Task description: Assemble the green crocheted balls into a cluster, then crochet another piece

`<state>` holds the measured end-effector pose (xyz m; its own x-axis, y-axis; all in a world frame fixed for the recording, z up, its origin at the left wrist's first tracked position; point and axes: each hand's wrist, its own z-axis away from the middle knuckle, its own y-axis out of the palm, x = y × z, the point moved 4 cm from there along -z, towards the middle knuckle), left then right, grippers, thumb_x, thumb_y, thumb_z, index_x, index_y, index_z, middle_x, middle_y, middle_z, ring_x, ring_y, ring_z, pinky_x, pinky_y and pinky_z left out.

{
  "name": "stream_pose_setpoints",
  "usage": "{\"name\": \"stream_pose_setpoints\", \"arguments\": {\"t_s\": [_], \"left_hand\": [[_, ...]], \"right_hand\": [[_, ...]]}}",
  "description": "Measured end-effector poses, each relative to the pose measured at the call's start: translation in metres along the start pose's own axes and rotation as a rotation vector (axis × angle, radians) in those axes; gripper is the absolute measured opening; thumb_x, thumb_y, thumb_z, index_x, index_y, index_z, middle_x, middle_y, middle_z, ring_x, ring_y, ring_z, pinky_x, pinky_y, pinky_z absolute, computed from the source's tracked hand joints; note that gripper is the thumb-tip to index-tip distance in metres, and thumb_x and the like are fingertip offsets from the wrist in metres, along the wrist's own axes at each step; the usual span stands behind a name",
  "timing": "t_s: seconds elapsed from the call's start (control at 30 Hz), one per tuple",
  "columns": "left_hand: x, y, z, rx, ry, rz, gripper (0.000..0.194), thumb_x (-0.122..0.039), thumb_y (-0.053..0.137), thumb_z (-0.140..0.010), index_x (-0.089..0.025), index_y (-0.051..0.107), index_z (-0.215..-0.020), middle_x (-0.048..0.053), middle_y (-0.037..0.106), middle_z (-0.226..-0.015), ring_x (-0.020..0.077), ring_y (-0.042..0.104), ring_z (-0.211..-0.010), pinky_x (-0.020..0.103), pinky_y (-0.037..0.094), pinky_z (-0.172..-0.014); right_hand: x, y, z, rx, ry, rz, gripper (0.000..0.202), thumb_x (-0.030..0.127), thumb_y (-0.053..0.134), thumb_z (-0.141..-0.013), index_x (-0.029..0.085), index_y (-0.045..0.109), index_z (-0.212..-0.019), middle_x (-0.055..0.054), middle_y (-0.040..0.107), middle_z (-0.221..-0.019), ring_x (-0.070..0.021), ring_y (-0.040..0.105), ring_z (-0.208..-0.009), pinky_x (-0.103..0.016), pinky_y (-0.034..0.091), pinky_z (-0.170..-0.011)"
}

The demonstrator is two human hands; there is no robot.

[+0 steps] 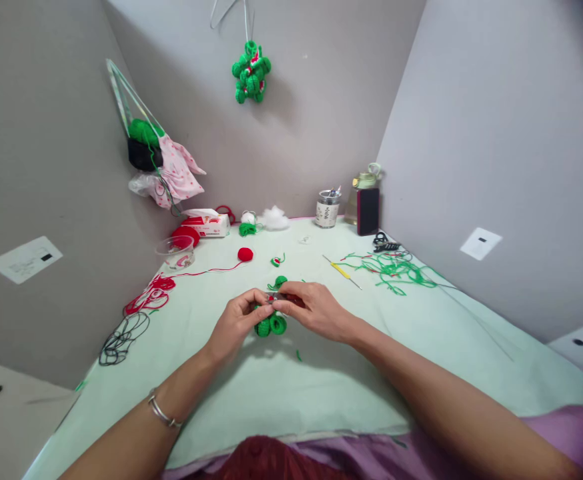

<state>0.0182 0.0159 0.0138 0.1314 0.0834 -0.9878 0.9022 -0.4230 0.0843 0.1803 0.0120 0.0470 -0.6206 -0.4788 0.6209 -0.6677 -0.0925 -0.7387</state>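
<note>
Above the middle of the table, my left hand (239, 317) is closed on a green crocheted piece (263, 327) with round, curled parts and a bit of red and white near the fingertips. My right hand (316, 310) pinches a small tool (294, 300) with a dark red handle and a grey metal front end, which meets the piece at the left fingertips. Fingers cover much of the tool, so its exact kind is hidden. Just beyond the hands is another green crocheted part (280, 282). A short green yarn scrap (298, 355) lies nearer to me.
Beyond the hands are a red yarn ball (245, 254), a small crocheted piece (276, 261) and a yellow-handled crochet hook (340, 269). Tangled green yarn (396, 267) lies right; red yarn (154, 293) and a plastic tub (176, 252) left. A jar (327, 209) stands behind.
</note>
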Motion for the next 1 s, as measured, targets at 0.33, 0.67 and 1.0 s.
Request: {"name": "stream_pose_setpoints", "arguments": {"t_s": [0.33,0.67,1.0], "left_hand": [[-0.0036,0.0007,0.0008,0.056,-0.001,0.010,0.022,-0.035,0.066,-0.088,-0.017,0.056,-0.079,0.000,0.053,-0.080,0.0120,0.048,-0.072,0.025,0.038,-0.067],[-0.0018,-0.0002,0.0008,0.102,-0.069,0.121,0.021,-0.036,0.065,-0.088,-0.017,0.057,-0.087,0.002,0.059,-0.081,0.0129,0.053,-0.073,0.025,0.040,-0.067],[-0.0043,0.0013,0.0006,0.101,-0.029,0.079,0.020,-0.036,0.063,-0.090,-0.017,0.059,-0.085,0.004,0.061,-0.085,0.0155,0.055,-0.080,0.028,0.043,-0.074]], "right_hand": [[-0.0014,-0.0072,-0.0015,-0.020,0.035,-0.404,0.039,0.045,0.050,-0.095,0.017,0.052,-0.069,0.005,0.035,-0.062,-0.0099,0.032,-0.060,-0.024,0.026,-0.057],[-0.0014,0.0006,0.0009,0.007,-0.029,-0.213,0.036,0.046,0.053,-0.094,0.017,0.063,-0.076,0.004,0.047,-0.064,-0.0095,0.037,-0.060,-0.024,0.027,-0.058],[-0.0048,-0.0048,-0.0018,-0.086,0.011,-0.366,0.037,0.047,0.049,-0.096,0.017,0.057,-0.075,0.004,0.043,-0.065,-0.0105,0.037,-0.062,-0.024,0.029,-0.059]]}}
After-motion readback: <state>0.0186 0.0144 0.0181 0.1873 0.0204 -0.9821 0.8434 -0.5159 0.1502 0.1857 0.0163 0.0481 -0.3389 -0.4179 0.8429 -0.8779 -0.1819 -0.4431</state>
